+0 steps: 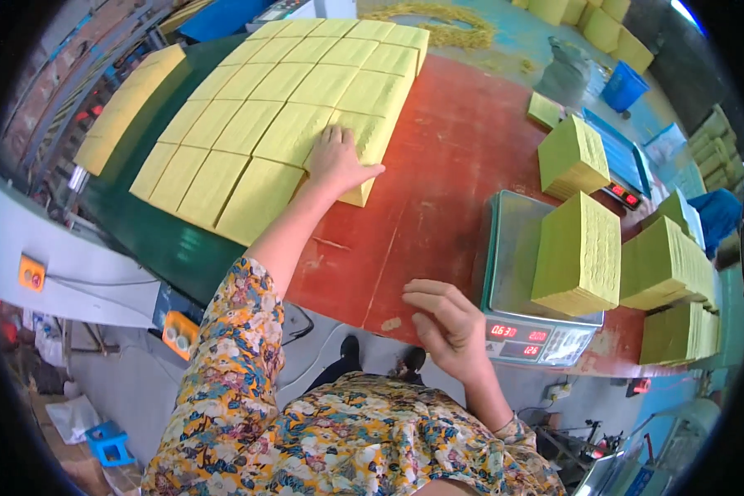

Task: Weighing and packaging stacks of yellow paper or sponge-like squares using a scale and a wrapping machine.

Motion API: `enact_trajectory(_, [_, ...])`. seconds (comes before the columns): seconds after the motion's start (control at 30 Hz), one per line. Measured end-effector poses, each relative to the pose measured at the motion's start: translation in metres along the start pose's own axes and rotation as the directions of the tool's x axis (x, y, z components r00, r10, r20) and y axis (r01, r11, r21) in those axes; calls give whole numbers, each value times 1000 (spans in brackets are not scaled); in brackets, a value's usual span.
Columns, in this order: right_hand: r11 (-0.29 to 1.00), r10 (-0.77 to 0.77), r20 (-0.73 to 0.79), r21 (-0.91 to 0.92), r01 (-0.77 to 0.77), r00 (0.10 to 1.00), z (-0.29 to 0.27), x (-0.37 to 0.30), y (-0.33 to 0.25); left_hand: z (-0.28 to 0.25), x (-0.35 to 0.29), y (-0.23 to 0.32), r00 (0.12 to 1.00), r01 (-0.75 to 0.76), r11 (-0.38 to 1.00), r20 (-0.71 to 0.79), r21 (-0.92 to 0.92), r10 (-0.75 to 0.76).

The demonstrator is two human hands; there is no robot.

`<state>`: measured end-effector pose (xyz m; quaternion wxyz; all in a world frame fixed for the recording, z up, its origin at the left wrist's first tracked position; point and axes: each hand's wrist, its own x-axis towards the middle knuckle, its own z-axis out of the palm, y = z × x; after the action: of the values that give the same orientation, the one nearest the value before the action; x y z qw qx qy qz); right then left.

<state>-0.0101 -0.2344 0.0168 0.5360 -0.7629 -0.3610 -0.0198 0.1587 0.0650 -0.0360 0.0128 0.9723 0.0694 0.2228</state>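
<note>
My left hand [336, 161] rests on the near right corner of a large block of yellow paper stacks [289, 87]. Its fingers lie over the top of a corner stack [361, 139], and its thumb sticks out to the right. What the fingertips press on is partly hidden. Above the table's front edge, my right hand [450, 326] hovers with nothing in it, fingers loosely curved and thumb apart. Just right of it, a digital scale [504, 256] with a lit red display carries one tall yellow paper stack [577, 255].
The paper block stands on a green surface [112, 202] beside the red tabletop [426, 140]. More yellow stacks [665, 263] stand right of the scale. Behind them are a second scale [616, 153] and a blue bin [624, 87]. At far right shows a person's blue sleeve [717, 217].
</note>
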Motion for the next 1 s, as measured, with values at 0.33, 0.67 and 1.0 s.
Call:
enact_trajectory(0.33, [1000, -1, -204, -31, -6, 979, 32, 39, -18, -22, -49, -4, 842, -423, 851, 212, -312, 497])
enact_trajectory(0.67, [875, 401, 284, -401, -272, 871, 46, 77, 72, -116, -135, -4, 368, -824, 409, 179, -392, 913])
enact_trajectory(1.0, [738, 570, -47, -409, -536, 820, 53, -8, 15, -139, -208, -15, 823, -527, 792, 49, -307, 567])
